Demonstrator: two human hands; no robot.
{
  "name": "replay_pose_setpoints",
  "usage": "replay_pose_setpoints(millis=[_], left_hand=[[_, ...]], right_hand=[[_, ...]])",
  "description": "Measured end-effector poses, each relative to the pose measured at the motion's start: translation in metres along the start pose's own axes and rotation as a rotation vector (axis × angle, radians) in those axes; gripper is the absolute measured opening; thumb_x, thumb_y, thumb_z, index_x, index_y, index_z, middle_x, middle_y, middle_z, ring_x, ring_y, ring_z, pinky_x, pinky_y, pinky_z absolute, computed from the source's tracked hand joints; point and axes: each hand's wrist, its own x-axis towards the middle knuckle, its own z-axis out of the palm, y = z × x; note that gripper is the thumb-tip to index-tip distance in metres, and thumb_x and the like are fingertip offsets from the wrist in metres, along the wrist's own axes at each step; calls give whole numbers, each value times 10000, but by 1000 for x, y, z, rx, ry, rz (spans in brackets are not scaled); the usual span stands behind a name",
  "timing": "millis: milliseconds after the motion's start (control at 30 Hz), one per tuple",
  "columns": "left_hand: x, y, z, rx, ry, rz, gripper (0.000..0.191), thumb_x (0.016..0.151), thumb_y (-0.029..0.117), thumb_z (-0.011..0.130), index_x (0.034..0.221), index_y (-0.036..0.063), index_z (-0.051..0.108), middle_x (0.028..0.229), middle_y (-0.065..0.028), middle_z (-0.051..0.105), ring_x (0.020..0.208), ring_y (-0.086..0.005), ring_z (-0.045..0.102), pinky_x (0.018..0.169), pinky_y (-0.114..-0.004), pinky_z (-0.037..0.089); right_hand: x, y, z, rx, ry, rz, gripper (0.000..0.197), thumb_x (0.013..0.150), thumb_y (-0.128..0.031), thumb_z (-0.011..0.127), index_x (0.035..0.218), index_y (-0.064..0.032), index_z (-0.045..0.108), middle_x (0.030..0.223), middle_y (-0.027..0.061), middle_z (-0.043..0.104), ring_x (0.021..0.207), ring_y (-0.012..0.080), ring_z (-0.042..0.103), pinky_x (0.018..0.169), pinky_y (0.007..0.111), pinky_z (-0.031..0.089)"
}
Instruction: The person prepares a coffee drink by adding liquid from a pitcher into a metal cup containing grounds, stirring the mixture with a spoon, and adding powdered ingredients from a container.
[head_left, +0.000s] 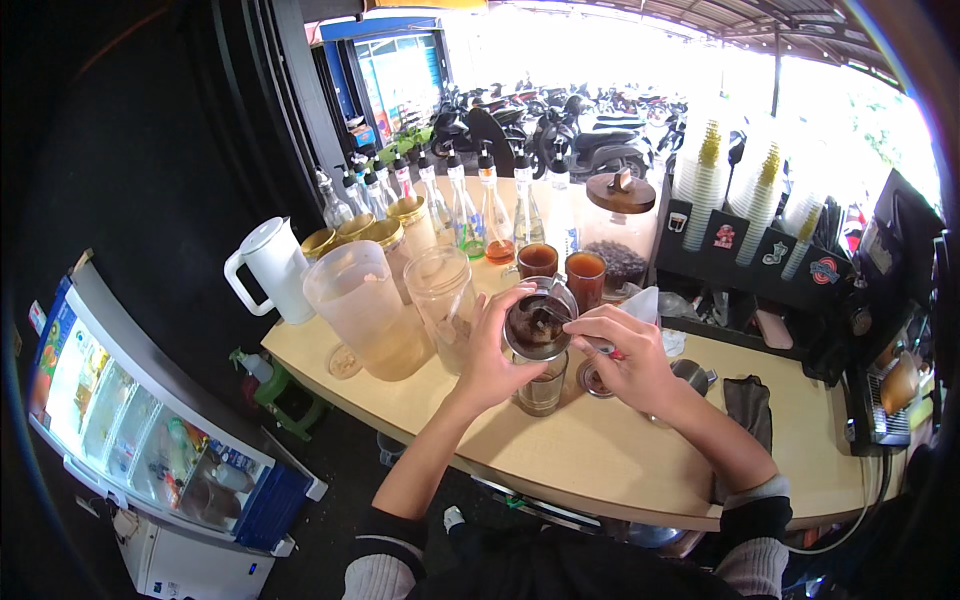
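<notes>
Tilted in my left hand (484, 352) is a round metal cup (531, 346), its inside coated with dark brown stuff and a paler lump. My right hand (630, 360) grips a thin utensil, probably a spoon (556, 312), whose far end reaches into that cup. Directly below stands a clear glass (541, 394), its upper part hidden by the cup. Two glasses of reddish-brown drink, a left one (538, 261) and a right one (586, 279), stand just beyond. A small round container with brown contents (595, 379) and a metal pitcher (688, 373) sit by my right hand.
Left on the wooden counter (600, 472) are a white jug (274, 270), a cloudy plastic pitcher (367, 322) and a clear jar (439, 292). Several pump bottles (491, 225) line the back. Right are a wooden-lidded jar (619, 232), a cup holder (750, 244) and a dark cloth (746, 409).
</notes>
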Motion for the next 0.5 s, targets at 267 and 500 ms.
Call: replay_pose_setpoints(millis=[267, 500], left_hand=[[3, 12, -3, 267, -19, 57, 796, 586, 172, 786, 1299, 159, 433, 1338, -26, 509, 1295, -213, 444, 1139, -536, 114], [2, 9, -1, 259, -48, 58, 805, 579, 175, 800, 1297, 152, 437, 1338, -37, 512, 1294, -231, 445, 1132, -544, 114]], right_hand=[[-7, 18, -9, -238, -71, -183, 307, 765, 39, 655, 1060, -35, 615, 880, 97, 615, 778, 256, 637, 653, 351, 514], [1, 12, -11, -150, -78, -126, 247, 799, 15, 649, 1040, -28, 616, 837, 105, 612, 751, 254, 629, 644, 340, 503]])
